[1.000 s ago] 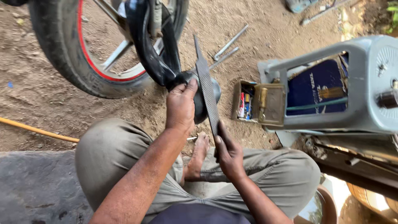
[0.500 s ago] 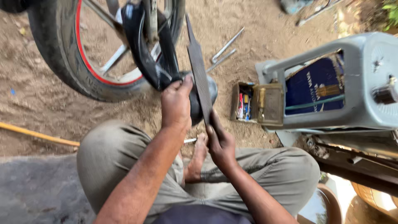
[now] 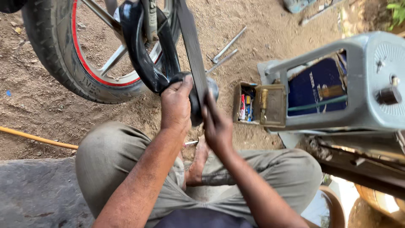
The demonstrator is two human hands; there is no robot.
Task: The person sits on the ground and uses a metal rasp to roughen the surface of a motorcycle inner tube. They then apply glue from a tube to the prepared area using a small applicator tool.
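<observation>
Black inner tube (image 3: 141, 59) looped; flat metal bar (image 3: 192, 46) upright.

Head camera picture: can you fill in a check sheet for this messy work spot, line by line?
Surface: bare dirt ground; grey slab at lower left.
Job's things: black tube looped by the wheel; flat bar upright.
Clutter: two metal rods; open toolbox.
Hands: left hand grips the tube; right hand fingers on the bar.
Cables: yellow hose on the dirt.
Surroundings: grey machine at right; green leaves at top right.
</observation>
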